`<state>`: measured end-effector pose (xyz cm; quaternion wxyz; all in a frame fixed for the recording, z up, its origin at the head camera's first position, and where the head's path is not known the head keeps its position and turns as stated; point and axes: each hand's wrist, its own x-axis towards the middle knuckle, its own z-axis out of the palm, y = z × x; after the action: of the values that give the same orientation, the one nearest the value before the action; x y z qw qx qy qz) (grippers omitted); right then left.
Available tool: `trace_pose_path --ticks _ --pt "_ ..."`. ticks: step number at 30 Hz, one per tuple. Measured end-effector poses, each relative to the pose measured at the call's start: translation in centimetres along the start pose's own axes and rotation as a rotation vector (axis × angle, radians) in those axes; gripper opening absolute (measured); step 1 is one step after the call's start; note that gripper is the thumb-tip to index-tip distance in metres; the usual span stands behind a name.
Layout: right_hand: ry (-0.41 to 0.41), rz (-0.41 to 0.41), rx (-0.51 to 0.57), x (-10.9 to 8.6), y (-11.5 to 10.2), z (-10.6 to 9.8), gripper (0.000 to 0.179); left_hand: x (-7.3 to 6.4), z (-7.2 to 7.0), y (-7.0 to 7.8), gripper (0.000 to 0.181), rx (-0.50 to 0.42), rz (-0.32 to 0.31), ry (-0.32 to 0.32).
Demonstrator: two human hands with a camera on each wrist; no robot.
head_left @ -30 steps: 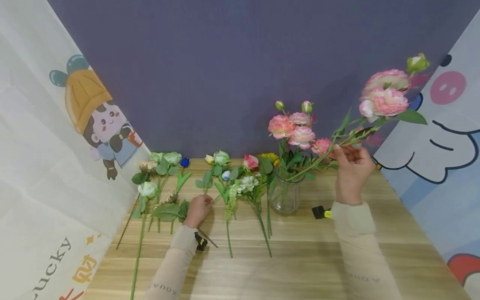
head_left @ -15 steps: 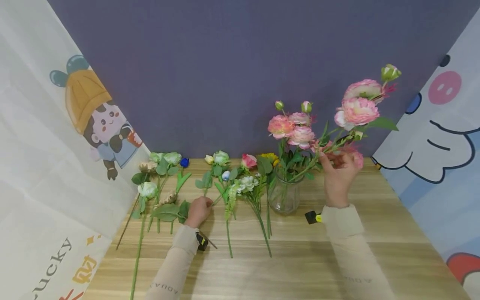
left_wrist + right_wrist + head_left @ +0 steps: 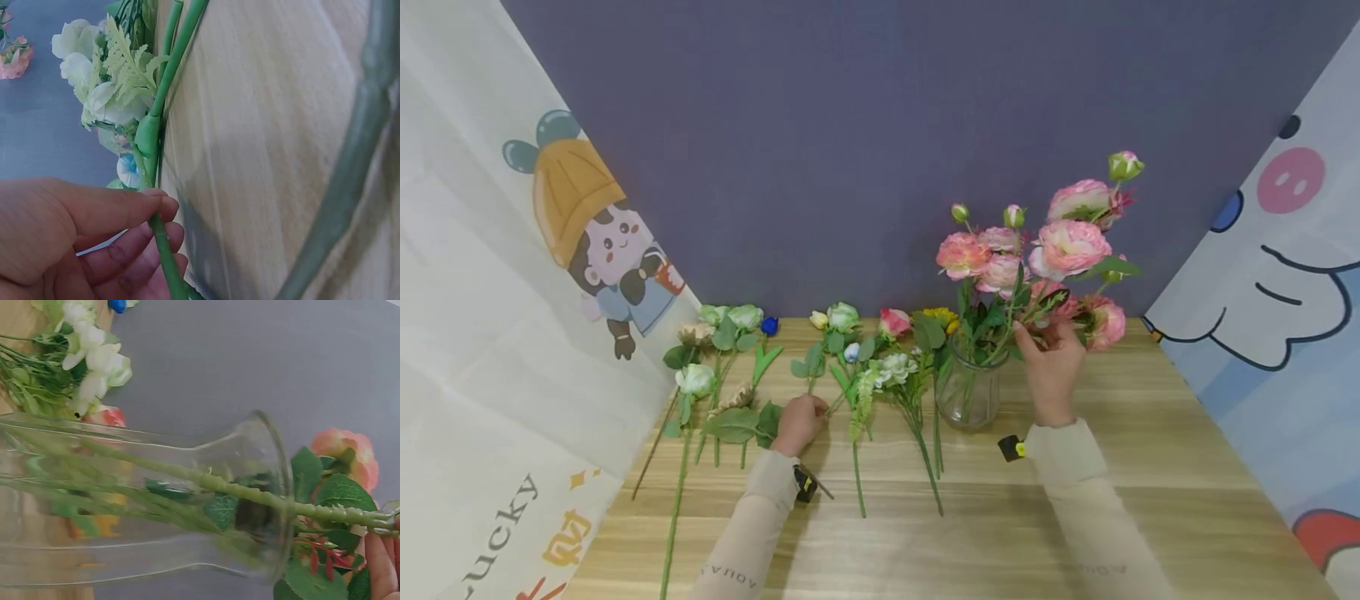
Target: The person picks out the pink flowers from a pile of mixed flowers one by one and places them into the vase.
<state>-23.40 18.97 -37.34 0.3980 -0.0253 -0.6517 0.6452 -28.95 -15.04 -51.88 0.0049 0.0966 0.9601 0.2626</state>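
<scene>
My right hand (image 3: 1051, 367) pinches the green stem of a pink artificial flower spray (image 3: 1075, 250) just right of the glass vase (image 3: 967, 396). In the right wrist view that stem (image 3: 250, 495) runs through the vase mouth and down inside the glass. A second pink spray (image 3: 981, 258) stands in the vase beside it. Over on the left, my left hand (image 3: 800, 425) pinches a thin green stem (image 3: 164, 250) between thumb and fingers, low over the table. White blossoms with ferny leaves (image 3: 106, 94) lie close beyond it in the left wrist view.
Several artificial flowers lie on the wooden table (image 3: 970, 550): pale green roses (image 3: 696, 380), a blue tulip (image 3: 769, 325), a white cluster (image 3: 895, 367), a pink rose (image 3: 897, 322) and a yellow flower (image 3: 942, 317). A dark panel (image 3: 850, 150) rises behind, with printed curtains at both sides.
My right hand has moved left and slightly down toward the vase, and the pink spray it holds has swung from a strong rightward lean to more upright. The left hand has barely moved.
</scene>
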Motion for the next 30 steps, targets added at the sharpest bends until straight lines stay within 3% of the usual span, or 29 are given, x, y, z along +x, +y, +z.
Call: trace_pose_path --ticks 8,13,17,24,30 --pt "-0.043 -0.010 -0.105 -0.9 0.5 0.4 0.015 0.1 0.1 0.2 0.014 -0.050 0.016 -0.009" --pt "-0.076 -0.044 -0.167 -1.5 0.9 0.6 0.014 -0.1 0.3 0.5 0.014 -0.126 0.035 -0.050" --pt "-0.107 -0.045 -0.180 -1.8 1.3 0.8 0.015 -0.3 0.4 0.8 0.016 -0.164 0.020 -0.070" --pt "-0.133 -0.028 -0.177 -2.1 2.0 0.8 0.014 -0.6 0.4 1.2 0.015 -0.179 0.057 -0.070" --pt "-0.176 -0.086 -0.171 -2.1 3.0 0.6 0.014 -0.6 0.7 0.9 0.014 -0.194 0.061 -0.068"
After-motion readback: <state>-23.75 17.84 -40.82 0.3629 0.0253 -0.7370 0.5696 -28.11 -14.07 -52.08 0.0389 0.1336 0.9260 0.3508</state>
